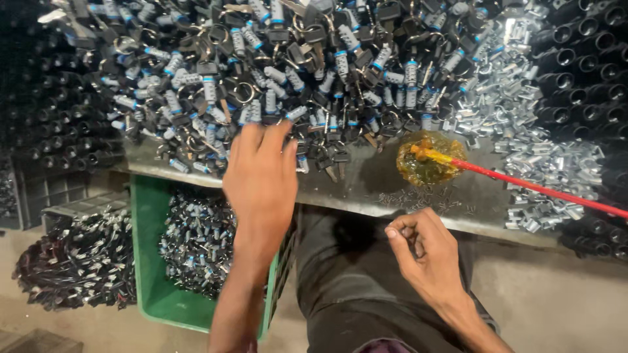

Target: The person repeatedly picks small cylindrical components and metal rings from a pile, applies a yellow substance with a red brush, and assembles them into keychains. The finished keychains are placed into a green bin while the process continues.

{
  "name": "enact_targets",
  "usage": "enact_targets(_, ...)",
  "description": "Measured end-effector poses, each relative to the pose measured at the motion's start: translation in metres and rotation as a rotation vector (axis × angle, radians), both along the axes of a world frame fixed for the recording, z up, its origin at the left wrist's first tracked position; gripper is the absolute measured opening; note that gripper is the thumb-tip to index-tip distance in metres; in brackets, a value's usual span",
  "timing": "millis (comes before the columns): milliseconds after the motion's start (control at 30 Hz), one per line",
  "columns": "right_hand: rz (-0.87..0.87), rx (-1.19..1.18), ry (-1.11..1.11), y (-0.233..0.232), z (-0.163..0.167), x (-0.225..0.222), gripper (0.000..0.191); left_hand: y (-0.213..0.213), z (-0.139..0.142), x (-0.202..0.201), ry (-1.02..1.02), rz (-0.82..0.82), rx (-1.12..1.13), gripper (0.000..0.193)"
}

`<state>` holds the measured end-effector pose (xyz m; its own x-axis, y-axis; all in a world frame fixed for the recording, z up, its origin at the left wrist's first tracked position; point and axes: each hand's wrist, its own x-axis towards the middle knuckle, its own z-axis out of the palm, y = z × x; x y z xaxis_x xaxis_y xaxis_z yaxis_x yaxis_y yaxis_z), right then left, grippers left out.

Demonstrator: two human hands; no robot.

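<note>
left hand [260,175]: bare, no ring | right hand [425,252]: bare, forearm unsleeved (both arms uncovered) | below hands: dark grey trousers [353,287] over lap, slightly creased

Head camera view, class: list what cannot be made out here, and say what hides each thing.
- Left hand: fingertips buried in the pile of keys and lock cylinders; any grip is hidden.
- Right hand: curled fingers hide whatever it pinches.
- Red stick: far end cut off by the right edge.
- Yellow blob: its material cannot be told.
- Green crate: contents partly hidden by the left forearm.
</note>
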<state>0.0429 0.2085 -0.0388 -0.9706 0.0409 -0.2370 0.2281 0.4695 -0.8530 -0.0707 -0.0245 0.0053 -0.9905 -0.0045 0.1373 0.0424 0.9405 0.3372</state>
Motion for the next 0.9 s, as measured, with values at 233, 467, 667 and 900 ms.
enact_targets(233,-0.001,-0.058,-0.025,0.000,-0.001,0.001,0.009,0.017,-0.030,-0.029,-0.054,-0.002,-0.185,0.008)
enact_targets(467,0.014,-0.109,-0.048,0.003,-0.003,0.001,0.010,-0.006,-0.007,-0.016,0.202,-0.061,0.445,0.014)
enact_targets(667,0.010,-0.097,-0.044,0.003,-0.001,-0.002,0.009,-0.006,0.016,-0.013,0.028,0.062,1.857,0.033)
enact_targets(900,-0.050,-0.251,0.044,0.004,0.000,0.002,0.013,0.028,0.006,0.070,-0.508,0.051,1.583,0.042)
